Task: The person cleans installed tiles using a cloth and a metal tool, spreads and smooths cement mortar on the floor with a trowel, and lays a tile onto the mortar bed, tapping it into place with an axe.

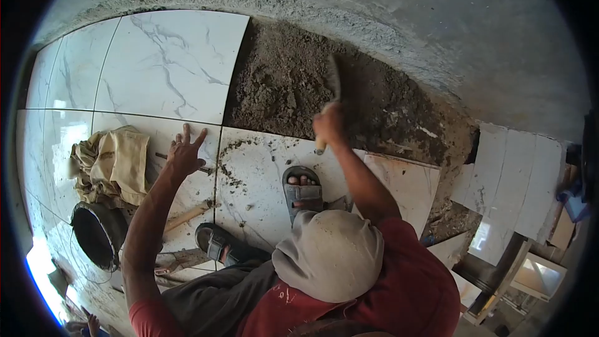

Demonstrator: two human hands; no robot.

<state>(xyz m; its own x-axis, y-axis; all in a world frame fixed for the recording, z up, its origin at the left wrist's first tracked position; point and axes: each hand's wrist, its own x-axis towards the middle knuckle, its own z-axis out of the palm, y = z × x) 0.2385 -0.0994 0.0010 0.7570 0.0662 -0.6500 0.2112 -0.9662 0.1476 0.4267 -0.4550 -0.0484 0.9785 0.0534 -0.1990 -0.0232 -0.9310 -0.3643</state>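
Observation:
My right hand [329, 125] is closed around the pale handle of a trowel [336, 79]. Its blade, slightly blurred, is over the dark, crumbly mortar bed [274, 81] between the laid tiles and the wall. My left hand [184, 153] has its fingers spread over a white marbled tile [134, 122]; whether it presses on the surface I cannot tell. A thin metal tool [161, 156] lies partly hidden beneath that hand. Just left of it is a crumpled tan cloth [128, 165]. Mortar crumbs are scattered on the tile [249, 181] by my sandalled feet.
A black bucket [118, 228] stands at the left, near a wooden handle [187, 215]. The rough grey wall [474, 43] curves along the far side. Toward the right are white tile pieces [508, 162], a cut tile [405, 184] and a wooden frame [499, 287].

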